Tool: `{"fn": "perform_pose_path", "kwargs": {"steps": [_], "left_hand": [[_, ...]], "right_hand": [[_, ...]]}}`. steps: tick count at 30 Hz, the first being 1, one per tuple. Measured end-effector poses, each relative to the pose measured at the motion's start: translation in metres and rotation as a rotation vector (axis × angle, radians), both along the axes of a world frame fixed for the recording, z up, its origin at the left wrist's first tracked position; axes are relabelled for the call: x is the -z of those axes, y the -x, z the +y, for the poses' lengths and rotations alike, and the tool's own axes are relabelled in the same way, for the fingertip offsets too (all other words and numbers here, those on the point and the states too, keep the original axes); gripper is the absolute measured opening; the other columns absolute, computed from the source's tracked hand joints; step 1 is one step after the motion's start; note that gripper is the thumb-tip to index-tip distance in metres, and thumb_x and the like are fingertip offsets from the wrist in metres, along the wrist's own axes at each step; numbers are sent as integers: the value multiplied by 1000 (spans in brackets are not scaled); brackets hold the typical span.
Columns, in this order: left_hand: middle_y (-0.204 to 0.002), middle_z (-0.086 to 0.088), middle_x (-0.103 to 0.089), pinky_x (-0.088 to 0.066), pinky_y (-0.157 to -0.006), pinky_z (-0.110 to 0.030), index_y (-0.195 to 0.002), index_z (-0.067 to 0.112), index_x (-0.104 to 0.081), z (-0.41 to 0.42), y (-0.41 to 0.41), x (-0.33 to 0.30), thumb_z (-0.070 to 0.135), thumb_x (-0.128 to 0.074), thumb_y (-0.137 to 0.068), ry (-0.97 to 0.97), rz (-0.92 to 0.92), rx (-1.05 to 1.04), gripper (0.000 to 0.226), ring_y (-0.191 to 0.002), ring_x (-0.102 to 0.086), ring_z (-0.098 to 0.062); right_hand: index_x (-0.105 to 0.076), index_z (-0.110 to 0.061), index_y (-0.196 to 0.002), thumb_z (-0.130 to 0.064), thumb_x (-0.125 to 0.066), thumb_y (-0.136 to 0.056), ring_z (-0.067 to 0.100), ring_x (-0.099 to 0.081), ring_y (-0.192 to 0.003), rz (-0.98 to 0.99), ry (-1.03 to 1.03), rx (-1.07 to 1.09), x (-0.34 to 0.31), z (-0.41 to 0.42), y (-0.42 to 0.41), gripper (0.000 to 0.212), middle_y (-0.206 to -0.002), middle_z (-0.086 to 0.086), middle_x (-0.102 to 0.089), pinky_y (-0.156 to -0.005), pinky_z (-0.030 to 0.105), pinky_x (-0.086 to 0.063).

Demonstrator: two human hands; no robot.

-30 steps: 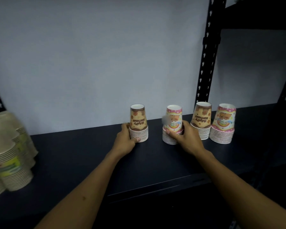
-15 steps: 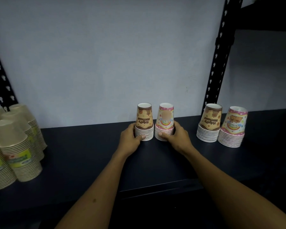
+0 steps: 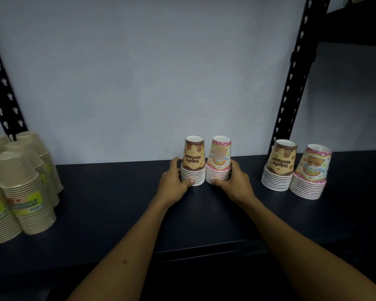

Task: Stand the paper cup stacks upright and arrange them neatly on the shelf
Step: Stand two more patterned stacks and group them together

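Two cup stacks held side by side at frame centre

Left hand (image 3: 174, 180) grips the brown cup stack (image 3: 193, 165); right hand (image 3: 233, 180) grips the pink cup stack (image 3: 218, 165), both upside down, touching, on the dark shelf (image 3: 117, 203).

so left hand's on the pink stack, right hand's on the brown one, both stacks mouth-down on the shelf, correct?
Swapped. In the head view the left hand holds the brown stack and the right hand holds the pink stack. Both do stand mouth-down on the shelf.
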State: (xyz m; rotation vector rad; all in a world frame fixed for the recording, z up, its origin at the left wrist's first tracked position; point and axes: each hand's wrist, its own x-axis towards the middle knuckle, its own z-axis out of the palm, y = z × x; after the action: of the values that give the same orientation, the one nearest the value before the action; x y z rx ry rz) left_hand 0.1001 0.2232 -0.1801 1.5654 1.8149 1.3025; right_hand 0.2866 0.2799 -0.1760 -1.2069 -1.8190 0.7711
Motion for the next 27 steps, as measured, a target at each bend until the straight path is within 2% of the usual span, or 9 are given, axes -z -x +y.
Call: {"fn": "perform_pose_path", "kwargs": {"steps": [7, 27], "left_hand": [[-133, -2, -59, -45, -102, -36, -135, 17, -45, 2, 1, 3, 23, -74, -81, 9, 50, -27, 62, -122, -55, -19], [-132, -2, -60, -46, -102, -35, -134, 15, -49, 7, 2, 7, 26, -74, -81, 20, 98, -44, 61, -120, -56, -18]], "right_hand": [[-37, -16, -139, -22, -80, -76, 19, -52, -124, -4, -13, -7, 0, -1, -1, 77, -138, 3, -53, -91, 23, -40], [-37, -15, -139, -26, -81, -75, 22, -52, -125, -24, -12, 37, 2, 1, 2, 79, -139, 5, -52, -96, 30, -44]]}}
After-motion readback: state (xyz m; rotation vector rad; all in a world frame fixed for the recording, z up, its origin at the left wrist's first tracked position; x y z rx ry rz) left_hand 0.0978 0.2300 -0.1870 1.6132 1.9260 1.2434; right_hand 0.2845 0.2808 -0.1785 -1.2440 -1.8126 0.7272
